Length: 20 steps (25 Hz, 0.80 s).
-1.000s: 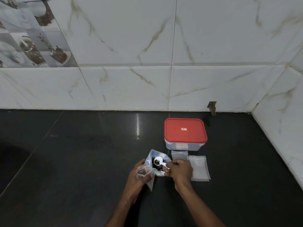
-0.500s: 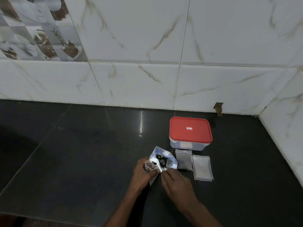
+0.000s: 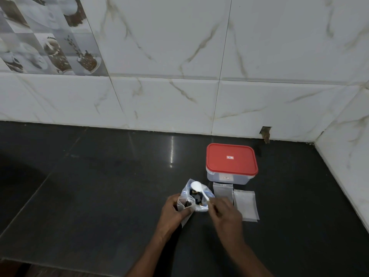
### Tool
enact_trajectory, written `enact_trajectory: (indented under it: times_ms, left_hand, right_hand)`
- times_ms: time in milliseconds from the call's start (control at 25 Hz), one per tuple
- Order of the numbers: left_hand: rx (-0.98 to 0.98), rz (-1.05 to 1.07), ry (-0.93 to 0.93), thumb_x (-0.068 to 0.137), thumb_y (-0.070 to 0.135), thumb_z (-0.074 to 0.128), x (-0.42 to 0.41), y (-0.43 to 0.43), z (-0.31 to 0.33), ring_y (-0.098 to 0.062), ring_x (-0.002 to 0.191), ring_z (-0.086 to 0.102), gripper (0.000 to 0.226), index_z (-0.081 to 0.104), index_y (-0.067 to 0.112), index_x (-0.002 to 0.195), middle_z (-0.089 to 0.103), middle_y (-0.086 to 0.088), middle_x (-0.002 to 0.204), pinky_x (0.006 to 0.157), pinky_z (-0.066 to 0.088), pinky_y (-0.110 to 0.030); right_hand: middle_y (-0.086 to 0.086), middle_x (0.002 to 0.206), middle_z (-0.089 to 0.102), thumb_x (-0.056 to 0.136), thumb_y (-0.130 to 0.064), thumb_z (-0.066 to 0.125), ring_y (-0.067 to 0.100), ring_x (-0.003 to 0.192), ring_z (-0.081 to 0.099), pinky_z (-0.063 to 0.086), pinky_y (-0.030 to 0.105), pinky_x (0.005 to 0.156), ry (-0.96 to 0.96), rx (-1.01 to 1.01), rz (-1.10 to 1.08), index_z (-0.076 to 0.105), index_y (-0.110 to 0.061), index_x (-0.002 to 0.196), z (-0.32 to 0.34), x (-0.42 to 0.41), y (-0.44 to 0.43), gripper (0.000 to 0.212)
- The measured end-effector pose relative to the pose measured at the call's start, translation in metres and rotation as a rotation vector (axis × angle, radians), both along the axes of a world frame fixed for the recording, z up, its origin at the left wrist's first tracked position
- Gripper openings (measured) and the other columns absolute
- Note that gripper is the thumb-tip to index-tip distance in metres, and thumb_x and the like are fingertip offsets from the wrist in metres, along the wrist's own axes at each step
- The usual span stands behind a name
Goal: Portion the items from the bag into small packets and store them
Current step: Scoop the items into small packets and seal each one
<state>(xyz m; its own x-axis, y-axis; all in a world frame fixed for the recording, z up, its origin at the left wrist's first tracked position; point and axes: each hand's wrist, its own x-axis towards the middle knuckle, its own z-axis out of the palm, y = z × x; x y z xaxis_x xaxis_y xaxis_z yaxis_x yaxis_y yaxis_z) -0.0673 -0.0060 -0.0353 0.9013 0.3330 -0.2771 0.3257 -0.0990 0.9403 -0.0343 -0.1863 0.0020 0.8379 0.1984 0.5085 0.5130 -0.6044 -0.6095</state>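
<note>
now left hand grips a small packet; right hand pinches the spoon, seemingly empty.

No readable text anywhere. The red lid has a small white-and-red sticker at its middle, print too small to make out. The clear box under it has a small label on its front wall, also illegible.
</note>
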Motion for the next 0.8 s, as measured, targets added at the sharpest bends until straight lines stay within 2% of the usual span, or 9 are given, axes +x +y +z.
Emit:
enact_trajectory:
  times_ms: [80,160,240,320,400,480,600,680,800]
  left_hand:
    - [-0.007,0.0,-0.006,0.061,0.045,0.084,-0.002,0.002,-0.002,-0.004,0.099,0.071,0.054,0.071,0.028,0.11,0.072,0.01,0.111,0.089,0.057,-0.03]
    - [-0.016,-0.001,-0.006,0.066,0.046,0.083,-0.006,0.002,-0.002,-0.002,0.1,0.071,0.053,0.069,0.028,0.114,0.073,0.01,0.113,0.088,0.056,-0.027]
    - [-0.056,0.005,-0.02,0.074,0.045,0.085,-0.01,0.002,-0.001,-0.004,0.103,0.071,0.049,0.068,0.028,0.117,0.074,0.009,0.113,0.091,0.056,-0.03]
    - [-0.121,0.021,-0.037,0.08,0.041,0.084,-0.016,0.003,0.002,-0.007,0.106,0.071,0.045,0.067,0.028,0.12,0.075,0.009,0.113,0.093,0.056,-0.033]
    - [-0.174,0.013,-0.055,0.08,0.042,0.083,-0.022,0.005,0.005,-0.011,0.11,0.071,0.047,0.067,0.027,0.122,0.075,0.006,0.115,0.096,0.056,-0.036]
    - [-0.207,-0.025,-0.066,0.08,0.042,0.081,-0.029,0.008,0.009,-0.016,0.113,0.07,0.048,0.069,0.024,0.123,0.075,0.0,0.118,0.099,0.055,-0.04]
    - [-0.199,-0.104,-0.107,0.082,0.026,0.071,-0.033,0.006,0.034,-0.015,0.109,0.071,0.034,0.072,0.018,0.115,0.077,-0.002,0.113,0.09,0.056,-0.024]
    - [-0.195,-0.2,-0.126,0.084,0.017,0.066,-0.03,0.002,0.05,-0.014,0.105,0.072,0.026,0.074,0.015,0.109,0.077,-0.003,0.109,0.087,0.054,-0.022]
    - [-0.239,-0.251,-0.146,0.083,0.012,0.064,-0.024,-0.003,0.062,-0.014,0.1,0.071,0.023,0.076,0.016,0.103,0.077,-0.005,0.105,0.086,0.055,-0.025]
  right_hand:
    - [-0.007,0.067,0.066,0.081,-0.005,0.072,0.01,0.063,0.061,0.053,0.031,0.063,0.311,0.167,-0.13,0.073,-0.016,0.076,0.0,0.013,-0.001,0.013]
    - [-0.003,0.064,0.069,0.083,-0.008,0.071,0.015,0.059,0.066,0.057,0.043,0.06,0.583,0.233,-0.098,0.074,-0.017,0.074,-0.005,0.024,0.0,0.013]
    - [0.0,0.068,0.07,0.085,-0.019,0.069,0.016,0.062,0.067,0.057,0.042,0.063,0.698,0.165,-0.038,0.074,-0.018,0.078,-0.004,0.029,0.006,0.009]
    - [-0.001,0.086,0.069,0.088,-0.034,0.065,0.016,0.079,0.066,0.051,0.03,0.069,0.603,-0.092,-0.052,0.074,-0.022,0.093,-0.004,0.028,0.01,0.016]
    - [-0.003,0.102,0.063,0.091,-0.034,0.062,0.015,0.092,0.062,0.044,0.025,0.072,0.402,-0.21,-0.107,0.072,-0.023,0.107,0.0,0.022,0.008,0.022]
    - [-0.008,0.109,0.061,0.091,-0.026,0.062,0.011,0.098,0.06,0.049,0.026,0.077,0.267,-0.092,-0.026,0.071,-0.024,0.112,0.004,0.014,0.007,0.023]
    - [-0.015,0.122,0.059,0.092,-0.02,0.061,0.001,0.111,0.056,0.05,0.025,0.091,0.404,0.083,0.27,0.066,-0.03,0.123,0.018,0.01,0.011,0.033]
    - [-0.014,0.126,0.06,0.092,-0.016,0.06,0.001,0.115,0.055,0.047,0.022,0.096,0.486,0.091,0.427,0.063,-0.032,0.126,0.029,0.014,0.011,0.038]
    - [-0.012,0.121,0.064,0.091,-0.008,0.059,0.001,0.115,0.056,0.045,0.02,0.098,0.409,0.019,0.514,0.071,-0.027,0.115,0.041,0.02,0.003,0.033]
